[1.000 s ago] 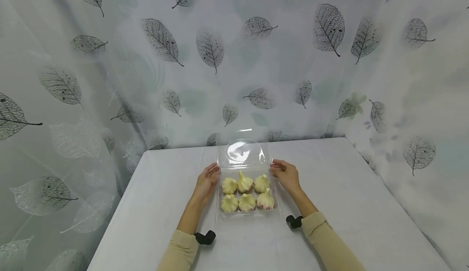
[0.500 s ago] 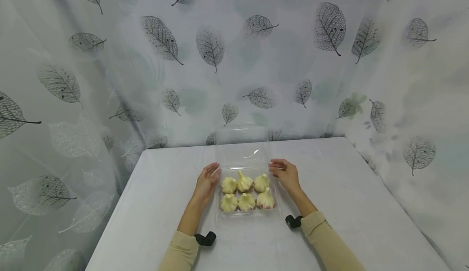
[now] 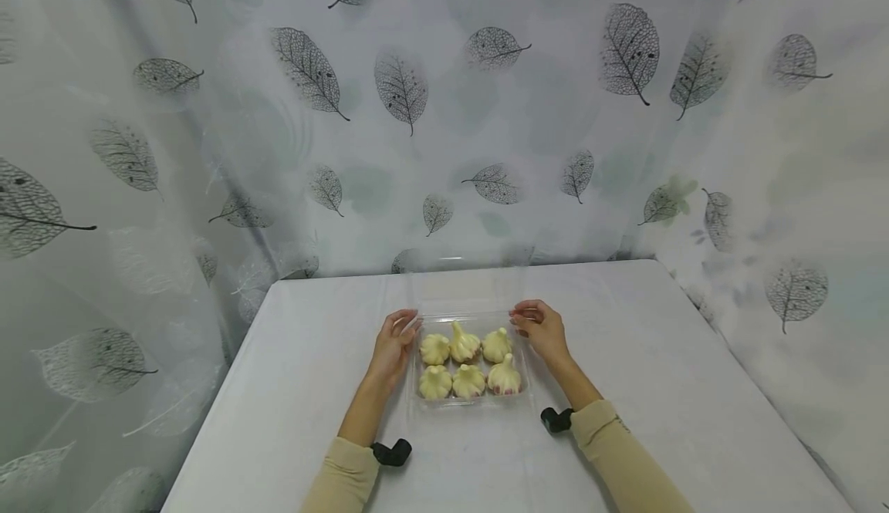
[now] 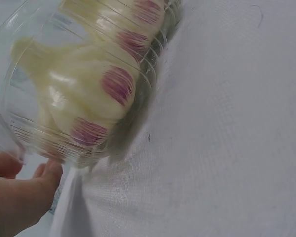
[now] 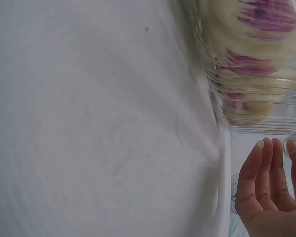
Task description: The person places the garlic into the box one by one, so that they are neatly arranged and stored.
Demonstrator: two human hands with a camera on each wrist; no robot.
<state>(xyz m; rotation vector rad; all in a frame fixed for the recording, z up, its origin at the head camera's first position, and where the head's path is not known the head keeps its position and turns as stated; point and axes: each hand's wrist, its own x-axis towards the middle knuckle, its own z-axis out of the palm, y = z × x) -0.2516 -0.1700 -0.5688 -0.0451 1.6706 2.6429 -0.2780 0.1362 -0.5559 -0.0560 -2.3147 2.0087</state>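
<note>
A clear plastic clamshell box [image 3: 472, 403] lies on the white cloth in the head view. Several pale garlic bulbs [image 3: 468, 381] sit in it in two rows, some with purple patches near the base. Its transparent lid [image 3: 465, 285] is raised at the back and faint to see. My left hand [image 3: 393, 347] is at the box's back left corner, thumb and fingers to either side of the clear plastic edge. At the back right corner, my right hand [image 3: 543, 334] pinches the lid's edge between thumb and fingers; the exact contact is partly out of frame in the right wrist view.
A white cloth covers the table [image 3: 299, 389], whose far edge runs just behind the box. Behind and beside it hangs a leaf-patterned curtain [image 3: 444, 112]. A black wrist mount [image 3: 392, 453] is on the left wrist, another [image 3: 556, 420] on the right.
The raised lid has changed its tilt: its bright reflection is gone, and its top edge rose and then dropped in view. Both hands and the garlic bulbs have hardly moved.
</note>
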